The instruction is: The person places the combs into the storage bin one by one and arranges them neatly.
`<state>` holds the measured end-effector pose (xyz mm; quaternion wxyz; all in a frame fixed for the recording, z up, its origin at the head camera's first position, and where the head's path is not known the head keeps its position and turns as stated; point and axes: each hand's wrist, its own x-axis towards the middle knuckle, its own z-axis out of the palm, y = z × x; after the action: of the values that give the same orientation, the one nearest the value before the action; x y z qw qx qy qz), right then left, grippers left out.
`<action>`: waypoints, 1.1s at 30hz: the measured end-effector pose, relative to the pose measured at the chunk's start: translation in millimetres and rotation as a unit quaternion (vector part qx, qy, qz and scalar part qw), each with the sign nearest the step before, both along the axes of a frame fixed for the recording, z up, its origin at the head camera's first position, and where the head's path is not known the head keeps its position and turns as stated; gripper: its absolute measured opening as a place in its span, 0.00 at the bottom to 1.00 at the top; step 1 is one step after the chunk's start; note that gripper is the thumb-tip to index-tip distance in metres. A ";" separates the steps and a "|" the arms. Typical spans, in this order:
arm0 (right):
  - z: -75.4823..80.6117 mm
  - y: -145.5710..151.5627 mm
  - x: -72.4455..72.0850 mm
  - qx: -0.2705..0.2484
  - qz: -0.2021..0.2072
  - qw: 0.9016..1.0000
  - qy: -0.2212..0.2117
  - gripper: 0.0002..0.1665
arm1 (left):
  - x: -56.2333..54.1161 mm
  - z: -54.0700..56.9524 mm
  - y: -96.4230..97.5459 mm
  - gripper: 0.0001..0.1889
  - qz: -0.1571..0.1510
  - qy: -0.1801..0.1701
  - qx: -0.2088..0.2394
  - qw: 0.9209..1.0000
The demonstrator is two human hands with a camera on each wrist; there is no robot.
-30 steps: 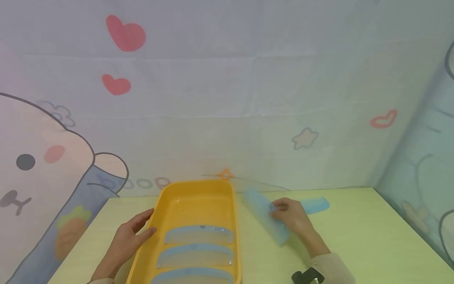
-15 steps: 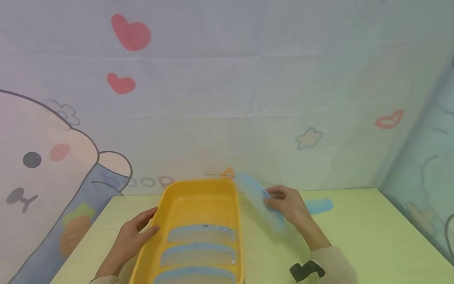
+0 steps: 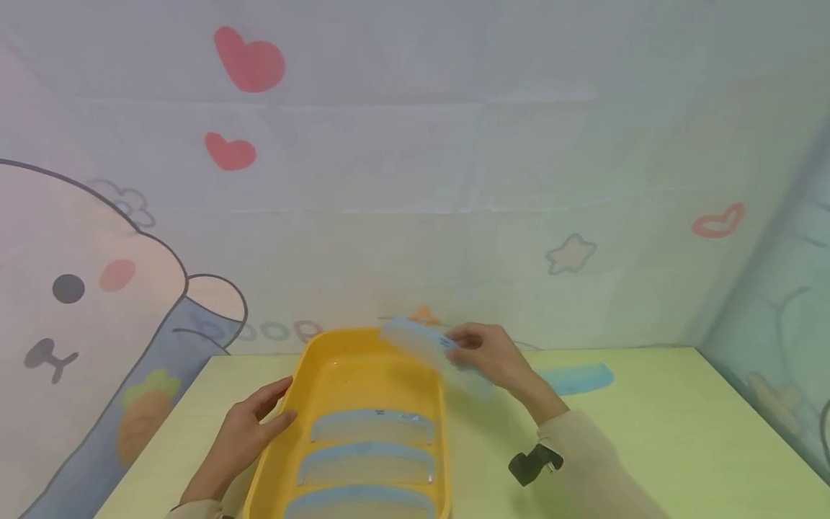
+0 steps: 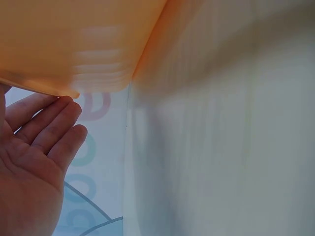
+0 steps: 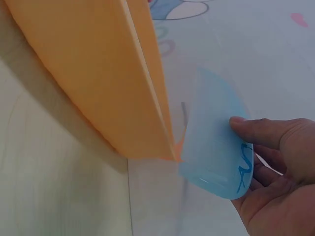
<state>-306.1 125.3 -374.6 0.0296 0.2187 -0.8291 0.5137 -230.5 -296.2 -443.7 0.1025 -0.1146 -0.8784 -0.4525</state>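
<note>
Translucent light-blue curved plastic comb (image 5: 215, 135) is pinched in the right hand (image 3: 489, 355), raised near the far right corner of a yellow rectangular plastic tray (image 3: 350, 382). The left hand (image 3: 245, 431) grips the tray's left rim. Three similar blue combs (image 3: 366, 454) lie inside; another blue comb (image 3: 581, 379) rests on the pale table (image 3: 655, 425).

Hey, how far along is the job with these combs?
Looks done: three blue combs lie in the yellow tray. In hand: a fourth comb, held up by the right hand near the tray's right rim, not laid inside yet. Left, it seems: setting that one down, then the comb lying on the table to the right.
</note>
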 end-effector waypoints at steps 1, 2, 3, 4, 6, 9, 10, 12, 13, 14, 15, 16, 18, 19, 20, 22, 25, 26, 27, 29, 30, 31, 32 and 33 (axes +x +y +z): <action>0.9 -2.6 -1.8 0.004 0.006 1.000 0.003 0.15 | 0.0 0.1 0.0 0.32 0.000 -0.002 0.001 1.000; 1.6 -5.4 -3.7 0.006 0.013 1.000 0.007 0.15 | 0.1 0.2 0.1 0.32 0.000 -0.002 0.002 1.000; 2.3 -8.4 -5.7 0.005 0.021 1.000 0.011 0.15 | 0.4 0.6 0.1 0.32 0.000 -0.004 0.002 1.000; 3.1 -11.2 -7.5 0.006 0.028 0.999 0.014 0.15 | 0.6 1.0 0.1 0.32 0.001 -0.004 0.002 1.000; 4.4 -17.6 -10.8 0.005 0.041 0.999 0.017 0.15 | 0.7 1.7 0.2 0.32 0.002 -0.007 0.001 1.000; 4.9 -27.2 -15.0 0.002 0.057 0.998 0.019 0.15 | 0.8 2.6 0.3 0.32 0.002 -0.007 0.000 1.000; 5.0 -30.5 -15.8 0.003 0.061 0.998 0.019 0.15 | 0.7 2.6 0.3 0.32 0.003 -0.007 0.000 1.000; 4.9 -37.4 -17.8 0.001 0.071 0.997 0.019 0.15 | 0.7 2.8 0.3 0.32 0.003 -0.007 0.000 1.000; 4.7 -41.0 -18.9 0.002 0.074 0.997 0.022 0.15 | 0.9 2.9 0.2 0.32 0.003 -0.008 0.001 1.000; 4.8 -44.7 -19.6 0.003 0.077 0.997 0.021 0.14 | 1.0 2.9 0.2 0.32 0.003 -0.009 0.001 1.000; 5.0 -48.5 -20.1 0.005 0.078 0.997 0.020 0.14 | 1.1 2.9 0.2 0.32 0.003 -0.010 0.001 1.000; 5.0 -52.3 -20.6 0.006 0.081 0.997 0.019 0.14 | 1.1 2.9 0.1 0.32 0.004 -0.011 0.001 1.000; 4.5 -59.6 -21.8 0.004 0.089 0.996 0.016 0.13 | 1.1 2.7 -0.2 0.32 0.005 -0.014 0.001 1.000; 4.2 -63.1 -22.2 0.002 0.094 0.995 0.015 0.13 | 1.0 2.6 -0.2 0.32 0.005 -0.015 0.002 1.000; 3.6 -66.4 -22.5 -0.001 0.099 0.995 0.012 0.12 | 0.9 2.4 -0.3 0.32 0.005 -0.016 0.002 1.000; 0.9 -72.9 -24.4 -0.006 0.108 0.994 0.011 0.12 | 0.7 1.9 -0.2 0.32 0.006 -0.016 0.002 1.000; -4.6 -80.9 -27.0 -0.001 0.111 0.994 0.015 0.10 | 0.6 1.4 0.2 0.32 0.005 -0.014 0.001 1.000; -6.5 -83.3 -27.4 0.001 0.111 0.994 0.015 0.10 | 0.6 1.4 0.4 0.32 0.005 -0.013 0.001 1.000; -8.5 -85.3 -28.1 0.004 0.111 0.994 0.015 0.10 | 0.7 1.3 0.5 0.32 0.005 -0.012 0.002 1.000; -12.7 -89.1 -29.4 0.012 0.113 0.993 0.017 0.09 | 0.8 1.5 0.8 0.32 0.004 -0.012 0.005 1.000; -14.6 -90.8 -29.8 0.017 0.114 0.993 0.020 0.09 | 0.9 1.6 0.9 0.32 0.003 -0.012 0.007 1.000; -16.7 -92.3 -30.5 0.021 0.115 0.993 0.018 0.09 | 0.8 1.7 1.0 0.32 0.003 -0.012 0.009 1.000; -18.8 -93.7 -31.2 0.024 0.117 0.993 0.018 0.08 | 0.9 1.9 1.1 0.32 0.002 -0.012 0.010 1.000; -20.5 -95.0 -31.9 0.031 0.117 0.992 0.019 0.08 | 0.9 2.0 1.1 0.32 0.002 -0.013 0.012 1.000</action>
<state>-338.0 30.3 -395.1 -0.0215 0.3248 -0.8124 0.4838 -229.6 -295.1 -441.7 0.0934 -0.1060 -0.8746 -0.4639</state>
